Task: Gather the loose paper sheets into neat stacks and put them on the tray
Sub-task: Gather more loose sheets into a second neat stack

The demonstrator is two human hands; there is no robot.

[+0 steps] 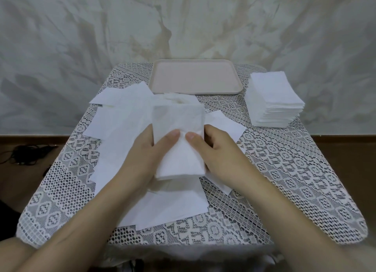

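Head view: left hand (140, 155) and right hand (221, 149) clasp a soft white paper bundle (179, 149) by its sides, thumbs on top, fingers (211, 130) apparently curled behind.

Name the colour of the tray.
Pale pink, the tray shows best in the head view.

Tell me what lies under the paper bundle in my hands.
Loose white paper sheets on the lace tablecloth lie beneath the white paper bundle gripped by the left hand and right hand. The patch directly below is covered.
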